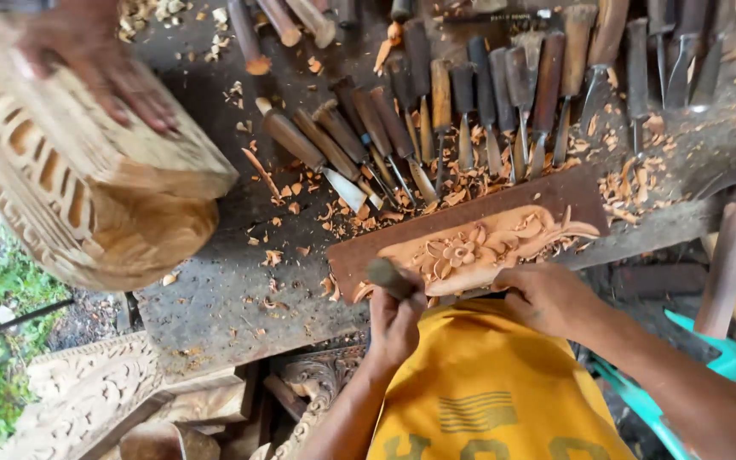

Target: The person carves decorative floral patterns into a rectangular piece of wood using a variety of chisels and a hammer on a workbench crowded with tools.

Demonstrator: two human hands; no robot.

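Obs., near to far.

Nearest me: yellow shirt (487, 383), both forearms reaching out over it to the near edge of the worktop (215, 290).

Left hand (395, 319): grip closed around the wooden handle of a chisel (388, 277). Blade end hidden; handle's long axis slants up and left, away from me, its top just at the carving's near left end.

Right hand (547, 298): fingers curled, pressing on the near edge of the carved panel (479, 249). Whether the grip closes around the edge I cannot tell; it touches and steadies.

Carved panel: lies on a dark board (547, 194) at the near edge of the worktop, directly beyond both hands. Long axis runs left to right, rising slightly to the right. Flower-and-leaf relief; flower sits between the hands, a little nearer the left.

Beyond: wood chips (462, 183) scattered thickly, then a row of spare chisels (436, 111) lying handles away from me, blades towards the panel.

Far left corner: another person's hand (100, 64) resting on a large pierced carved block (78, 179). Well apart from my hands.
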